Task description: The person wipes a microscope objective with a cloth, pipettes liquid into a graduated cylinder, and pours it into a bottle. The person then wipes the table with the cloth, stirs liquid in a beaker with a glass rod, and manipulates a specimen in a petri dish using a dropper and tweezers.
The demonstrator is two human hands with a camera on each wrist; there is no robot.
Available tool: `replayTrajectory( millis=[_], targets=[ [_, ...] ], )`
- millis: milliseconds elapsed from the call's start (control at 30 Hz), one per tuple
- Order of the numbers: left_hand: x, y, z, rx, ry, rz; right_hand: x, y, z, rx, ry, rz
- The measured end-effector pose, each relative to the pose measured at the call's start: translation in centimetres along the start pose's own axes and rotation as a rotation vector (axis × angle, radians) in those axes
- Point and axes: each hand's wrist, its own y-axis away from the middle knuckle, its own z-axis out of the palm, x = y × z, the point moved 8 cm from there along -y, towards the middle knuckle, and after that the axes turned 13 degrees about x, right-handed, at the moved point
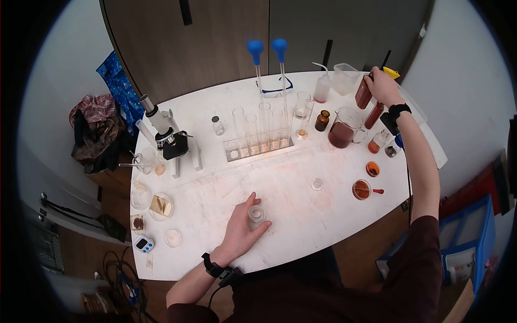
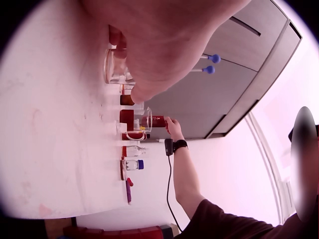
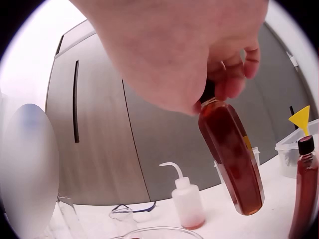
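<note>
My right hand [image 1: 384, 89] grips a flat-sided bottle of dark red liquid [image 3: 232, 159] by its black cap [image 3: 208, 91]. The bottle hangs tilted above the back right of the table, its base off the surface. At the front middle, my left hand [image 1: 239, 229] rests on the table with thumb and fingers round a small clear glass beaker [image 1: 257, 214]. In the left wrist view, the beaker [image 2: 113, 67] stands upright on the tabletop, partly hidden by the hand. Another red bottle with a dark cap [image 3: 306, 179] stands near the raised one.
A measuring jug of dark red liquid [image 1: 342, 133], a brown bottle [image 1: 322, 121] and a wash bottle [image 1: 322, 89] stand near my right hand. A test tube rack [image 1: 258, 149] is at the middle, a microscope [image 1: 167, 132] at left. Orange-filled dishes [image 1: 361, 189] lie right.
</note>
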Motion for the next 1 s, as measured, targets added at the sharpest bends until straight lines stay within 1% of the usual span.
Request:
replayTrajectory(
  millis=[67,100,133,200,333,400,467,533,800,867,900,967,1000],
  targets=[
    [0.1,-0.1,-0.1,0.006,-0.003,0.004,0.9,0.2,2.5,-0.112,0.106,-0.035],
    [0.0,-0.1,0.0,0.002,-0.006,-0.001,1.3,0.6,3.5,-0.184,0.122,-0.006],
    [0.1,-0.2,0.0,0.001,-0.007,0.002,1.5,0.8,4.1,-0.183,0.122,-0.004],
    [0.1,-0.2,-0.1,0.010,0.009,0.019,2.3,1.6,6.1,-0.251,0.186,0.019],
    [0.2,-0.1,0.0,0.008,-0.001,0.029,1.8,2.5,6.5,-0.273,0.180,0.031],
    [0.3,-0.1,0.0,0.006,-0.004,0.034,1.7,3.0,6.6,-0.374,0.155,0.074],
    [0.3,-0.1,0.0,0.001,-0.002,0.031,1.4,3.4,6.3,-0.407,0.167,0.069],
    [0.3,-0.1,0.0,0.002,0.001,0.029,1.2,3.4,6.6,-0.368,0.147,0.048],
    [0.3,-0.2,0.0,-0.002,0.004,0.010,1.4,3.1,7.2,-0.362,0.174,0.043],
    [0.2,-0.2,0.0,0.005,-0.008,0.023,1.4,2.3,5.9,-0.236,0.184,0.036],
    [0.3,-0.2,0.0,0.011,-0.023,0.037,1.5,2.3,5.7,-0.238,0.186,0.034],
    [0.2,-0.3,0.1,0.006,-0.016,0.025,0.5,1.4,2.5,0.012,0.140,-0.027],
    [0.2,-0.2,0.0,0.005,-0.014,0.015,0.1,1.3,1.5,0.010,0.142,-0.036]
  ],
)
